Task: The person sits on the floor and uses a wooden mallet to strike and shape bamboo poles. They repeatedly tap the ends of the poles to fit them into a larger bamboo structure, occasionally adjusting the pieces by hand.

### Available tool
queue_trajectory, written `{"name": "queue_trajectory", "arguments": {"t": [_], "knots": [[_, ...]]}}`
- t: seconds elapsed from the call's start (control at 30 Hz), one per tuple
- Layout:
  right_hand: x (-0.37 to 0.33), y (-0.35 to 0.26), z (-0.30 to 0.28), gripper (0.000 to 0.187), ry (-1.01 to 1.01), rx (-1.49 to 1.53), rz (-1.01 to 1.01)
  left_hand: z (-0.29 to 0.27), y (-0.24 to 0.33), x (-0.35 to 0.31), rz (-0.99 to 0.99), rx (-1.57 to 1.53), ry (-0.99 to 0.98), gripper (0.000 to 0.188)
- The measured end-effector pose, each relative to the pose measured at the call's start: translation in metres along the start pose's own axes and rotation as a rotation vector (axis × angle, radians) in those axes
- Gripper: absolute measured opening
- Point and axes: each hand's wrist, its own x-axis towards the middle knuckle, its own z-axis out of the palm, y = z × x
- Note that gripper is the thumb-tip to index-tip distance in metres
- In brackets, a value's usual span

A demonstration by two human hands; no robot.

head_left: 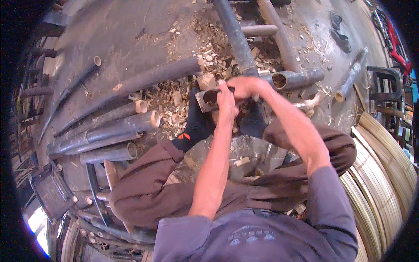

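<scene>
Between my feet, a short dark piece of bamboo (pixel 201 103) shows its hollow, pale-rimmed end. My left hand (pixel 226 101) is closed around it, with the thumb or a finger pointing away from me. Just to the right, my right hand (pixel 248 87) is curled into a fist close against the left one, slightly blurred. What it grips is hidden under the fingers. Both feet, in dark socks, flank the piece; the left sock (pixel 198 120) has an orange mark. Beyond the hands, a long dark bamboo pole (pixel 233 35) runs away from me.
Several cut bamboo poles (pixel 113 129) lie at the left. Wood chips (pixel 209 54) litter the floor around my feet. A thick bamboo length (pixel 303 78) and another bamboo pole (pixel 351 76) lie at the right. Long pale split strips (pixel 379 161) are stacked beside my right knee.
</scene>
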Motion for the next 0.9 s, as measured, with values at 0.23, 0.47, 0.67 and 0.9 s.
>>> {"name": "queue_trajectory", "arguments": {"t": [0.23, 0.47, 0.67, 0.9], "knots": [[-0.012, -0.03, 0.121, 0.084, 0.36, 0.855, -0.259, -0.089, 0.011, -0.011, 0.118, 0.949, -0.004, 0.088], [0.095, -0.136, 0.181, 0.086, 1.08, 1.685, -0.067, -0.09, 0.126, -0.088, 0.532, 1.294, 0.125, 0.049], [0.097, -0.156, 0.072, 0.089, 0.892, 2.435, 0.136, -0.074, 0.173, -0.126, 0.822, 0.911, 0.208, 0.031], [-0.019, -0.099, 0.152, 0.027, 0.354, 2.025, 0.186, -0.085, 0.138, -0.072, 0.781, 0.868, 0.097, 0.035]]}}
